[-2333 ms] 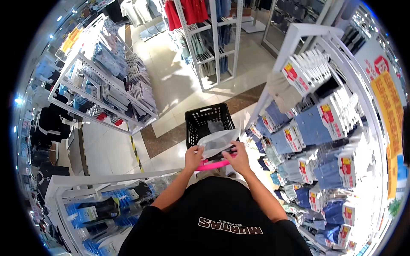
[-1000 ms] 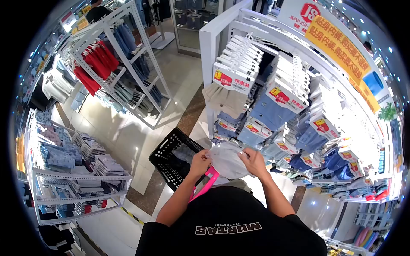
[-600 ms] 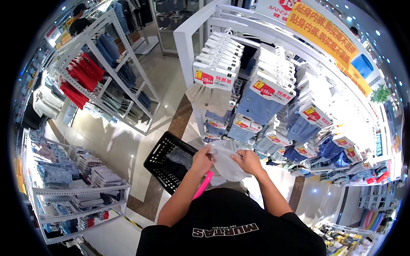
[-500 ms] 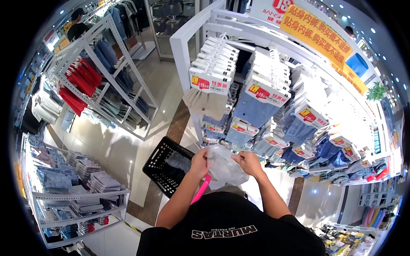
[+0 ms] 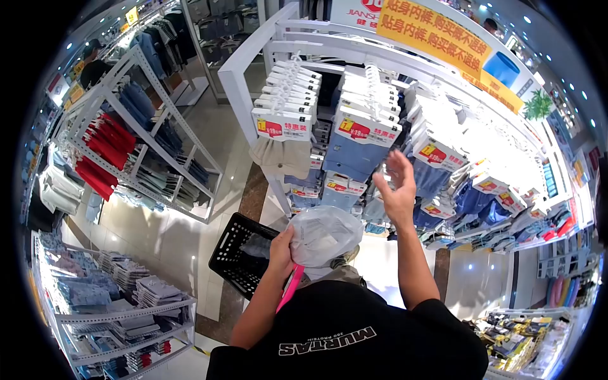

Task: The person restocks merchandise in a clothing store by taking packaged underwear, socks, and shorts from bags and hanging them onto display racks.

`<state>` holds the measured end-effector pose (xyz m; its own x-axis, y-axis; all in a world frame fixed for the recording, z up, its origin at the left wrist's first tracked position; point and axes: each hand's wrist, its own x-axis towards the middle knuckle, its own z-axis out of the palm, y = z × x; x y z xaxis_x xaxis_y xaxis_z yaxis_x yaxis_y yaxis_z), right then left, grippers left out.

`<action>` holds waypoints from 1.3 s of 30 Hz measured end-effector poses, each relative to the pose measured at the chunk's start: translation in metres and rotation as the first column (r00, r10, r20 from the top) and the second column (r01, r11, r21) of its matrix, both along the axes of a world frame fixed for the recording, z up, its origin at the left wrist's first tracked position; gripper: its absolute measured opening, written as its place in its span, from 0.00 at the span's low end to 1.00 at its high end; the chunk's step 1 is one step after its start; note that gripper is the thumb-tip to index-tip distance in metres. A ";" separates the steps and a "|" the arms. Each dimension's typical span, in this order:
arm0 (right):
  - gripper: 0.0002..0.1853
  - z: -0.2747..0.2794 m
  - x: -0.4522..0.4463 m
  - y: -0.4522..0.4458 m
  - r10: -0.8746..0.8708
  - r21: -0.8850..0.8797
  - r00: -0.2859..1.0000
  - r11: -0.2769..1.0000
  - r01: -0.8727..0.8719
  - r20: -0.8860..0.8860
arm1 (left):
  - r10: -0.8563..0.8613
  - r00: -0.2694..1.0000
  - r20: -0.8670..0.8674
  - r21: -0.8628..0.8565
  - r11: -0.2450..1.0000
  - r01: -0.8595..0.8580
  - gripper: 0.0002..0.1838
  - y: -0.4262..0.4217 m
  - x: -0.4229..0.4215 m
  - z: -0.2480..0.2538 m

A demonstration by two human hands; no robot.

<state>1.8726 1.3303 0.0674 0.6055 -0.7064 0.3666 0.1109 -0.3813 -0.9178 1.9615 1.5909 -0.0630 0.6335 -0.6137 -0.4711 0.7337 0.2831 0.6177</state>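
My left hand (image 5: 282, 251) grips a translucent plastic bag (image 5: 328, 234) by its left side, in front of my body. The bag looks puffed out and pale. A pink strap (image 5: 291, 288) runs down beside my left wrist; what it belongs to is hidden. Raised with its fingers apart, my right hand (image 5: 399, 189) holds nothing and appears in front of the hanging packs. Nearest to it are blue packaged underwear (image 5: 356, 157) on white hangers with red and yellow price labels. Whether the hand touches any pack I cannot tell.
A black perforated basket (image 5: 229, 250) with clear plastic in it is left of my arm. The white display rack (image 5: 237, 82) stands ahead, beige garments (image 5: 280, 157) at its left end. Folded clothes fill a shelf (image 5: 126, 326) at lower left. Another person (image 5: 95, 66) is far left.
My right hand has let go of the bag and moved up and right toward the hanging packs. The bag now looks rounder, still in my left hand. The view has shifted slightly right.
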 end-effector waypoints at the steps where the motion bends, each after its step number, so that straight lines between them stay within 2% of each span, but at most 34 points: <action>1: 0.42 0.009 0.008 0.000 -0.041 -0.048 0.998 0.998 0.043 0.047 | -0.008 1.000 0.001 0.000 1.000 0.008 0.18 0.000 0.000 -0.002; 2: 0.44 0.014 0.015 -0.001 -0.077 -0.094 0.993 0.992 0.086 0.095 | -0.014 1.000 0.001 0.001 1.000 0.014 0.17 0.001 0.000 -0.007; 5: 0.48 0.015 0.040 -0.010 -0.023 0.030 0.982 0.999 0.017 0.189 | -0.026 0.999 0.030 0.010 1.000 0.025 0.17 0.001 -0.002 -0.025; 6: 0.46 0.016 0.048 -0.009 -0.032 0.034 0.968 0.999 0.025 0.249 | -0.027 0.999 0.044 0.015 1.000 0.026 0.17 0.002 -0.003 -0.026; 9: 0.43 0.028 0.055 -0.006 0.009 0.187 0.958 0.980 -0.065 0.288 | -0.012 0.999 0.046 0.014 1.000 0.011 0.17 0.004 -0.005 -0.022; 10: 0.38 0.024 0.060 -0.008 -0.014 0.224 0.953 0.973 -0.057 0.303 | 0.015 0.999 0.034 0.016 1.000 -0.016 0.15 0.004 -0.007 -0.017; 12: 0.38 0.027 0.065 -0.005 0.047 0.229 0.958 0.967 -0.115 0.282 | 0.067 0.998 0.012 0.024 0.997 -0.067 0.12 0.004 -0.011 -0.006; 15: 0.34 0.027 0.073 -0.010 0.115 0.241 0.953 0.953 -0.185 0.280 | 0.043 0.999 0.022 0.014 0.999 -0.043 0.11 0.010 -0.011 -0.005; 17: 0.32 0.027 0.072 -0.016 0.144 0.250 0.958 0.946 -0.207 0.249 | 0.013 0.998 0.067 0.013 1.000 -0.014 0.15 0.013 -0.009 -0.019; 18: 0.25 0.029 0.069 -0.017 0.138 0.270 0.971 0.944 -0.189 0.196 | 0.000 0.996 0.087 0.014 1.000 -0.001 0.17 0.014 -0.010 -0.017; 21: 0.22 0.034 0.060 -0.016 0.147 0.261 0.957 0.941 -0.213 0.250 | 0.050 0.998 0.040 0.033 0.998 -0.051 0.10 0.010 -0.013 -0.007; 23: 0.21 0.034 0.054 -0.017 0.128 0.254 0.956 0.947 -0.197 0.266 | 0.046 0.998 0.039 0.034 0.998 -0.048 0.10 0.010 -0.012 -0.019; 29: 0.24 0.030 0.016 -0.022 0.126 0.296 0.919 0.923 -0.247 0.373 | 0.036 0.997 0.067 0.054 0.998 -0.039 0.10 0.004 -0.014 0.010; 30: 0.28 0.035 0.008 -0.015 0.098 0.274 0.943 0.943 -0.190 0.317 | 0.041 0.997 0.072 0.070 0.996 -0.046 0.11 0.004 -0.012 0.011; 31: 0.30 0.034 0.000 -0.014 0.138 0.246 0.946 0.945 -0.214 0.294 | 0.040 0.997 0.071 0.070 0.997 -0.045 0.12 0.003 -0.010 0.005; 32: 0.31 0.039 -0.004 -0.005 0.252 0.237 0.914 0.912 -0.334 0.319 | 0.077 0.996 0.048 0.041 0.996 -0.079 0.12 -0.002 -0.010 0.017; 33: 0.31 0.038 -0.009 0.005 0.356 0.235 0.868 0.863 -0.447 0.346 | 0.062 0.995 0.074 0.022 0.998 -0.064 0.12 -0.001 -0.008 0.009; 35: 0.27 0.002 -0.018 0.004 0.474 0.195 0.856 0.837 -0.511 0.207 | 0.082 0.995 0.059 0.030 0.996 -0.084 0.11 -0.008 -0.006 0.007; 37: 0.25 -0.023 -0.025 0.012 0.469 0.126 0.883 0.878 -0.461 -0.038 | 0.003 0.999 -0.041 -0.058 0.998 -0.005 0.14 -0.009 -0.002 0.006; 39: 0.25 -0.046 -0.024 0.026 0.478 0.117 0.863 0.878 -0.464 -0.161 | -0.129 0.988 -0.082 -0.293 0.951 0.100 0.15 -0.001 0.008 -0.014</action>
